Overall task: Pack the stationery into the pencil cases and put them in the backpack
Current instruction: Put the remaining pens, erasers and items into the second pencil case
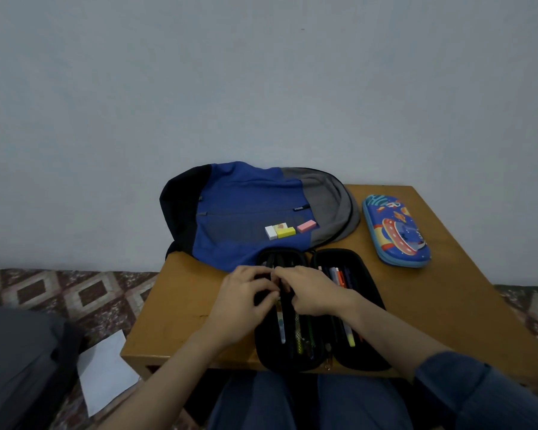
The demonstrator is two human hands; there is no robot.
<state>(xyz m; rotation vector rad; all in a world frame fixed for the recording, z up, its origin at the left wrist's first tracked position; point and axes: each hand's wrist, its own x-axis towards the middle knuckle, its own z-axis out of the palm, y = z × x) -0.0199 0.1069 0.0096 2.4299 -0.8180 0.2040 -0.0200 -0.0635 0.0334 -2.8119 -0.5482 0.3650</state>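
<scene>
My left hand and my right hand meet at the middle of the scene, knuckles up, the fingertips almost touching. On both, the fingers are curled inward with the thumbs tucked beneath; what they close on is hidden between them. My left forearm comes in bare from the near left, rising at a slant. My right forearm comes from the near right, bare to a blue sleeve bunched near the elbow.
</scene>
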